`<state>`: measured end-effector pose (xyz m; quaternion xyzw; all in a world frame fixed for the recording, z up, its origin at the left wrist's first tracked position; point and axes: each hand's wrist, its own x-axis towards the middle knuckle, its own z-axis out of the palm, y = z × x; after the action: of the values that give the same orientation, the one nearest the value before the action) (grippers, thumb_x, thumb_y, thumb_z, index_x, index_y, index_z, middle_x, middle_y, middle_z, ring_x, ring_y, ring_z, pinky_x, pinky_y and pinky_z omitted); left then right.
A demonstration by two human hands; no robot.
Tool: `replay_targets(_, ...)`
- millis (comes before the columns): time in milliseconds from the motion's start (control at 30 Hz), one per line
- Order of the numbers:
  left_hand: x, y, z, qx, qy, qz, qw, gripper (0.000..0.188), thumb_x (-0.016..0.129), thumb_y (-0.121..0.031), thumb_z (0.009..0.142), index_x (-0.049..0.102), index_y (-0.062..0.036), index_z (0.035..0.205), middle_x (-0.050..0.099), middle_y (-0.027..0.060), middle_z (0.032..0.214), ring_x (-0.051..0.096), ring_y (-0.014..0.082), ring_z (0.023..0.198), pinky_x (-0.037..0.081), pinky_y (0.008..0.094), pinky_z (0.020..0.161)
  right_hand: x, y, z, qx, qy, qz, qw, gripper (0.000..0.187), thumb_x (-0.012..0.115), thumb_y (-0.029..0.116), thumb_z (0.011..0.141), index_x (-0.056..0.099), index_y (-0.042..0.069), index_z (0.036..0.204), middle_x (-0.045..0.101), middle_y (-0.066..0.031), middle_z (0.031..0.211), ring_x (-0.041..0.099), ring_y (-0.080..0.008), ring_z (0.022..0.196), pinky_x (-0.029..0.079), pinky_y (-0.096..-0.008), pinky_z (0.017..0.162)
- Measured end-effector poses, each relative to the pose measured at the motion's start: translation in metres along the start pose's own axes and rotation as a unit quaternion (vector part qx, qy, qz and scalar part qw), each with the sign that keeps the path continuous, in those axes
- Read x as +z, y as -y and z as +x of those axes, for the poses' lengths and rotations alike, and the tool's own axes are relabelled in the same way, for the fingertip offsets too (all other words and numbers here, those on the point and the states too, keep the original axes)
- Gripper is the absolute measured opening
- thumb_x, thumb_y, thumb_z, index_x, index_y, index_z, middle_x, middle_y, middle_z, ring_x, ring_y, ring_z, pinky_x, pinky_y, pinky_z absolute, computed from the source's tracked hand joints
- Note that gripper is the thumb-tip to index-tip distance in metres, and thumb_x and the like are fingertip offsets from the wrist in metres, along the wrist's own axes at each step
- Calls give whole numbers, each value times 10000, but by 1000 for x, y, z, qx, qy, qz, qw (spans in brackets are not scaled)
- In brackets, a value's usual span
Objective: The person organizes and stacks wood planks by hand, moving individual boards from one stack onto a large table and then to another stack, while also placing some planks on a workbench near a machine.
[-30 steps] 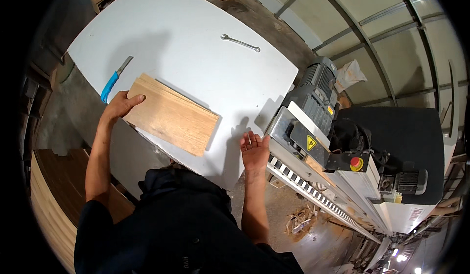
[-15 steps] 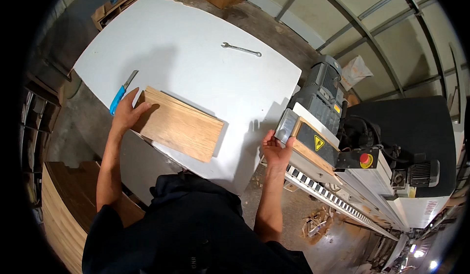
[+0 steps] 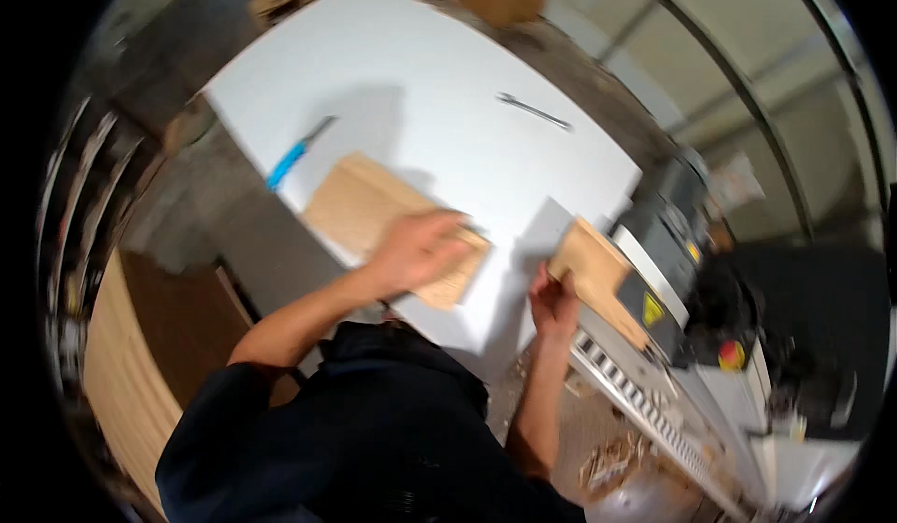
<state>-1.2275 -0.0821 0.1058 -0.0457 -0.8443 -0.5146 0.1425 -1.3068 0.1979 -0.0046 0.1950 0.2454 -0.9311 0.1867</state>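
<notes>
We see a big white worktop (image 3: 420,84) from above. Our left hand (image 3: 416,247) lies flat and spread on a wood board (image 3: 369,210). The hand presses on the board's near end, close to the worktop's edge. The board lies flat on the worktop.

Our right hand (image 3: 553,301) is at a second board (image 3: 598,275). This board sits on the machine (image 3: 673,271) just beside the worktop. The fingers curl at the board's near end and touch it. The picture is blurry, so we cannot tell if the hand really grips the board.

The two boards are near each other but do not touch. A bit of white worktop shows between them.

A blue tool (image 3: 294,154) lies on the worktop, just past the far corner of the first board. A metal wrench (image 3: 533,110) lies far off, well apart from both hands.

The machine has a yellow sticker (image 3: 651,310) and a red knob (image 3: 730,355). A stack of pale wood (image 3: 121,374) stands on the floor to our left. Wood chips (image 3: 607,458) lie on the floor by the machine.
</notes>
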Motion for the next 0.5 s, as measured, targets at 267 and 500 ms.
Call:
replay_targets(267, 71, -28, -17, -145, 128, -123, 973, 635, 593, -170, 795, 317, 97, 1301, 565, 232, 849, 554, 386, 867, 446, 441, 741, -42, -48, -60, 88, 229, -104, 964, 404, 581, 284, 900, 511, 9, 1188, 572, -119, 1163, 553, -174, 823, 471, -283, 669)
replay_targets(500, 64, -26, -53, -188, 28, -112, 975, 225, 598, -107, 774, 509, 42, 916, 567, 162, 731, 581, 277, 724, 455, 354, 656, 59, -83, -153, 59, 127, -209, 968, 304, 544, 267, 928, 577, -21, 1020, 617, -106, 913, 569, -198, 859, 452, -311, 797)
